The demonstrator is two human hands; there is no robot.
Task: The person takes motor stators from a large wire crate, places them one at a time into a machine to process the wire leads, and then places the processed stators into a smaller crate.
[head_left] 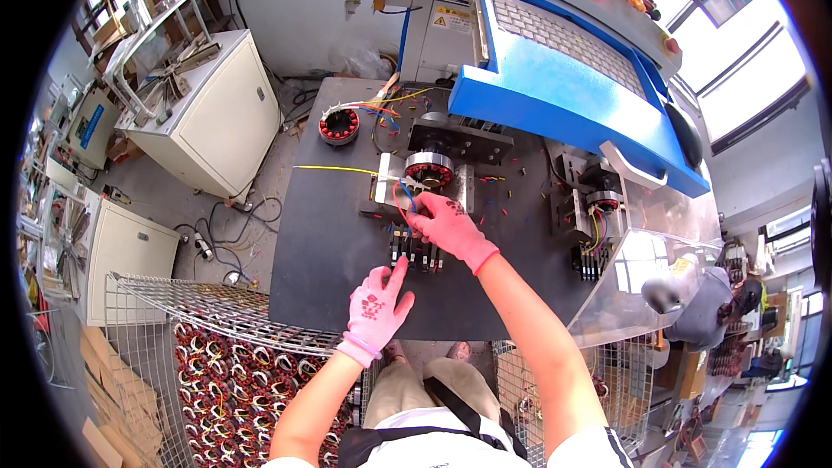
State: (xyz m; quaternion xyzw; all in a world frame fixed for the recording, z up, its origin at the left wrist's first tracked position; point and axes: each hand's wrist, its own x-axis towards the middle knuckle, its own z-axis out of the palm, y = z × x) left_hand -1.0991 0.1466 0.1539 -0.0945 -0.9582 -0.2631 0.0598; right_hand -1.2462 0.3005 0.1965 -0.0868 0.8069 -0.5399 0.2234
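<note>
A round motor stator [429, 159] with red winding ends sits in a metal fixture [381, 193] on the dark worktable. Coloured lead wires come off its front, and a yellow wire [334, 168] stretches out to the left. My right hand [455, 232], in a pink glove, is closed in a pinch on red and blue lead wires [402, 195] just in front of the stator. Below it stands a row of black clamps [418, 253]. My left hand [377, 308], also gloved, has its fingers apart, with the index fingertip at the clamps' near edge.
Another stator [339, 126] with loose wires rests at the table's back left. A second fixture [596, 208] holding a stator stands right, beside a clear panel [641, 282]. A blue-framed machine [563, 78] overhangs the back. A wire basket [234, 295] of stators stands front left.
</note>
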